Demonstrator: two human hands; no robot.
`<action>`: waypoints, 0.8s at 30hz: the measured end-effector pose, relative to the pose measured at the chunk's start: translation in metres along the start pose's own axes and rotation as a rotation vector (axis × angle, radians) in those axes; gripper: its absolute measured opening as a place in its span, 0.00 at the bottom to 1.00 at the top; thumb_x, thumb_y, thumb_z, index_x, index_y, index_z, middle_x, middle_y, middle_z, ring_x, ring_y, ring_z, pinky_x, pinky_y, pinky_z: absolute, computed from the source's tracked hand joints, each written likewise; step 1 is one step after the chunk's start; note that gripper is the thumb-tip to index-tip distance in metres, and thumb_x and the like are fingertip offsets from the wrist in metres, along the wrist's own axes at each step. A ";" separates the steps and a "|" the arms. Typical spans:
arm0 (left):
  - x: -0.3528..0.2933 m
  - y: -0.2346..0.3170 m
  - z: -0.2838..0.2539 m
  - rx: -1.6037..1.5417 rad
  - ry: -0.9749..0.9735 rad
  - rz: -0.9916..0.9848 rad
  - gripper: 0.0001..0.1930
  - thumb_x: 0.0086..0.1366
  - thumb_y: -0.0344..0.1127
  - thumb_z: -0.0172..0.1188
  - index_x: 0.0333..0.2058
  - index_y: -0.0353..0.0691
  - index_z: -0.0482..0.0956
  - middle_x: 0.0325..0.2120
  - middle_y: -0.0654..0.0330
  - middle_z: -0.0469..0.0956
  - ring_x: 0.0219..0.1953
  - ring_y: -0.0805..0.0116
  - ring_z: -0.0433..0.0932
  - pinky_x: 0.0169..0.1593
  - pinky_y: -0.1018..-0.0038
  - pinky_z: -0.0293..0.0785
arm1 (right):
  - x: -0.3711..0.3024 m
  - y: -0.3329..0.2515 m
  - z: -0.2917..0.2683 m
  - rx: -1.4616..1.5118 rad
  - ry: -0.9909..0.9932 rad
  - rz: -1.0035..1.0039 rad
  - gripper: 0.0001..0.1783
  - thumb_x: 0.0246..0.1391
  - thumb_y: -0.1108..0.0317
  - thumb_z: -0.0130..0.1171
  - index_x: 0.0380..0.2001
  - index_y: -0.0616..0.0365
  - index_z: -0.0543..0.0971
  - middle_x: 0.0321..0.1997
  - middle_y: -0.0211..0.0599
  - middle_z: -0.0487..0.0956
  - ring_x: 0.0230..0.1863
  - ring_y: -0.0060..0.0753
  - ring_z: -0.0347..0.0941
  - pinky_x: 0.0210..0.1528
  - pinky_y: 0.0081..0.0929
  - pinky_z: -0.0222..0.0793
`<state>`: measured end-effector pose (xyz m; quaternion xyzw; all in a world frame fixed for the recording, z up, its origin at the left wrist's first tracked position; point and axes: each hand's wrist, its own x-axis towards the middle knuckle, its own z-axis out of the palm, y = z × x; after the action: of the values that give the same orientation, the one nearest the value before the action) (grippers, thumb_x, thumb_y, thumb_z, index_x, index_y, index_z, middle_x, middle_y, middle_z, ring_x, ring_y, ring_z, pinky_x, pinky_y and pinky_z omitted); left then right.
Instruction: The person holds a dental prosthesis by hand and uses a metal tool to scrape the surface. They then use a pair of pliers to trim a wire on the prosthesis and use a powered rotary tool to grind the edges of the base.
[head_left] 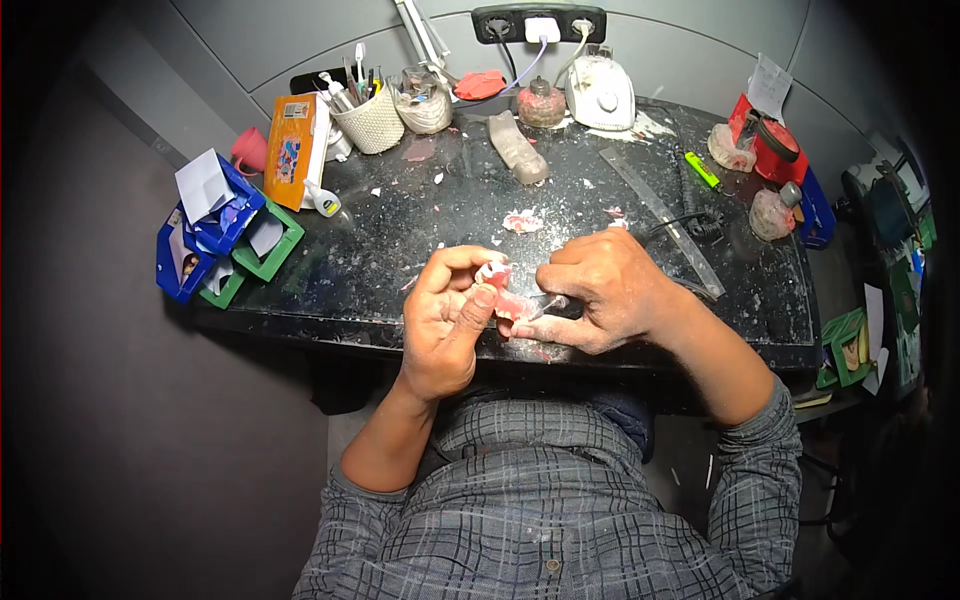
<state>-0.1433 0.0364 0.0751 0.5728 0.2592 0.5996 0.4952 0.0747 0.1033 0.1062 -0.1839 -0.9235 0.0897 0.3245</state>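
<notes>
Above the front edge of the black bench, my left hand (447,315) pinches a pink denture base (514,305) between thumb and fingers. My right hand (608,290) is closed around a slim handpiece (553,305), whose metal end points toward the pink piece. The tip meets or nearly meets the denture base; its exact contact is too small to make out. Most of the handpiece's body is hidden by my right fingers, and a black cord runs out behind that hand. White and pink shavings (521,221) lie on the bench just beyond my hands.
A clear ruler (665,222) and a yellow-green knife (702,171) lie right of centre. Farther back stand a grey moulded block (518,148), a white tool cup (368,121) and a white device (601,94). Blue and green trays (272,240) are stacked at left.
</notes>
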 end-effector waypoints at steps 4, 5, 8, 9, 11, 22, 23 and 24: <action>0.000 -0.002 -0.001 -0.053 0.055 -0.044 0.15 0.76 0.28 0.57 0.57 0.31 0.68 0.41 0.54 0.79 0.40 0.72 0.81 0.45 0.75 0.79 | -0.001 -0.001 0.001 -0.066 0.040 0.006 0.33 0.51 0.38 0.73 0.15 0.54 0.71 0.13 0.36 0.71 0.15 0.44 0.73 0.19 0.39 0.67; 0.000 -0.005 -0.001 -0.066 0.064 -0.028 0.15 0.76 0.27 0.57 0.57 0.31 0.68 0.41 0.54 0.79 0.39 0.72 0.81 0.44 0.76 0.79 | -0.001 -0.001 0.001 -0.076 0.040 0.007 0.33 0.51 0.38 0.73 0.15 0.54 0.71 0.13 0.36 0.71 0.16 0.44 0.73 0.19 0.39 0.67; 0.000 -0.008 0.000 -0.089 0.080 -0.008 0.15 0.76 0.27 0.56 0.58 0.31 0.67 0.40 0.53 0.79 0.38 0.71 0.81 0.40 0.76 0.80 | 0.002 0.000 0.000 -0.069 0.086 0.026 0.34 0.50 0.38 0.73 0.16 0.55 0.71 0.14 0.37 0.72 0.16 0.45 0.73 0.20 0.40 0.68; 0.001 -0.008 0.000 -0.094 0.083 -0.007 0.15 0.76 0.26 0.56 0.58 0.31 0.67 0.40 0.53 0.79 0.37 0.71 0.80 0.38 0.76 0.80 | 0.002 0.001 0.001 -0.070 0.092 0.041 0.33 0.49 0.39 0.73 0.16 0.55 0.71 0.14 0.37 0.72 0.16 0.46 0.74 0.20 0.41 0.69; 0.001 -0.007 0.006 -0.114 0.115 -0.031 0.15 0.76 0.26 0.55 0.58 0.32 0.66 0.40 0.52 0.79 0.35 0.71 0.80 0.36 0.75 0.80 | 0.001 0.003 0.002 -0.073 0.105 0.072 0.32 0.49 0.41 0.73 0.16 0.55 0.70 0.15 0.38 0.72 0.17 0.47 0.74 0.21 0.41 0.69; 0.000 -0.014 0.003 -0.195 0.083 -0.023 0.15 0.75 0.25 0.56 0.55 0.32 0.64 0.41 0.51 0.79 0.35 0.71 0.82 0.37 0.74 0.83 | 0.002 -0.001 -0.001 -0.062 0.084 0.090 0.28 0.48 0.47 0.72 0.17 0.56 0.71 0.16 0.41 0.73 0.19 0.49 0.75 0.23 0.42 0.71; 0.000 -0.014 0.005 -0.202 0.082 -0.015 0.15 0.75 0.24 0.56 0.55 0.33 0.64 0.41 0.51 0.80 0.35 0.70 0.82 0.37 0.74 0.84 | 0.002 -0.002 -0.001 -0.061 0.090 0.094 0.28 0.48 0.47 0.72 0.17 0.56 0.71 0.16 0.41 0.73 0.19 0.49 0.75 0.23 0.41 0.71; 0.000 -0.013 0.005 -0.208 0.081 -0.006 0.14 0.75 0.24 0.56 0.54 0.33 0.64 0.41 0.51 0.80 0.35 0.70 0.82 0.37 0.74 0.84 | 0.002 -0.002 -0.001 -0.051 0.095 0.101 0.28 0.48 0.47 0.73 0.17 0.57 0.71 0.17 0.42 0.74 0.19 0.49 0.75 0.23 0.41 0.71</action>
<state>-0.1344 0.0403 0.0645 0.4929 0.2170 0.6443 0.5430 0.0735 0.1027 0.1091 -0.2423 -0.8987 0.0736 0.3581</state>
